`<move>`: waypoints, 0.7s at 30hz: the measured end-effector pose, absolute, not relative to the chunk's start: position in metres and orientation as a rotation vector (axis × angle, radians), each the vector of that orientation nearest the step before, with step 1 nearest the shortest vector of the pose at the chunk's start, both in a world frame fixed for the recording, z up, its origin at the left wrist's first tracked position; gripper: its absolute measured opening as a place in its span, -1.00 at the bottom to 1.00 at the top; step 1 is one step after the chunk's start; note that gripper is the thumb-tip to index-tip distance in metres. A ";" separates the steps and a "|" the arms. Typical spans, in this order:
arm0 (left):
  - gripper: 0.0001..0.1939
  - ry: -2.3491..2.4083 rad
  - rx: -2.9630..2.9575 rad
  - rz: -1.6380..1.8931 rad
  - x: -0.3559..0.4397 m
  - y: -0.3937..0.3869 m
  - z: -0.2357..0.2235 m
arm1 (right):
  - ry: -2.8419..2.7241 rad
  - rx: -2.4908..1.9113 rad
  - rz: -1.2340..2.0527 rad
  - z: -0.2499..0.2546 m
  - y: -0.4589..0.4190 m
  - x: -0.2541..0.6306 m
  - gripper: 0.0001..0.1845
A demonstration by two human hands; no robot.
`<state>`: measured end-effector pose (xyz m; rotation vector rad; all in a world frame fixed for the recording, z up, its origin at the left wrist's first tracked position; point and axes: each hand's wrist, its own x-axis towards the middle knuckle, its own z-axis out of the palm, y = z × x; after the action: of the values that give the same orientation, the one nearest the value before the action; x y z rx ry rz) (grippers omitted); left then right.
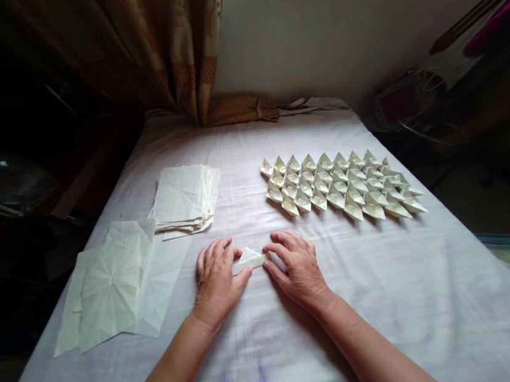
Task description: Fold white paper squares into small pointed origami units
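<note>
A small folded paper piece (250, 258), pale, with a pointed peak and a long flat band, lies between my two hands near the middle of the cloth. At its left end, my left hand (218, 273) pinches it between thumb and fingers. My right hand (296, 266) grips the other end the same way, thumb below and index finger above. Both ends of the folded paper are partly covered by the fingers.
Creased sheets (108, 283) lie spread at the left, beside a thick stack of square papers (181, 194). Rows of folded paper boats (338, 184) stand at the right on the white cloth (389, 298). A gold curtain (192, 56) hangs at the far edge.
</note>
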<state>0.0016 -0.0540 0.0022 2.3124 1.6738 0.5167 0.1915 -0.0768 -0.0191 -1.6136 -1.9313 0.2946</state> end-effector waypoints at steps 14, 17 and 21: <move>-0.91 1.542 2.294 0.568 0.006 -0.058 -0.001 | -1.928 -1.560 0.297 -0.018 -0.077 0.192 -0.84; -0.93 1.545 2.300 0.597 0.007 -0.058 -0.001 | -1.860 -1.546 0.270 -0.019 -0.078 0.192 -0.81; -0.94 1.563 2.305 0.630 0.007 -0.058 -0.004 | -1.834 -1.530 0.202 -0.019 -0.082 0.192 -0.94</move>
<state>0.0068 -0.0584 -0.0041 2.3053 1.5629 0.6304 0.1925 -0.0816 -0.0194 -1.5302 -1.8339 0.2023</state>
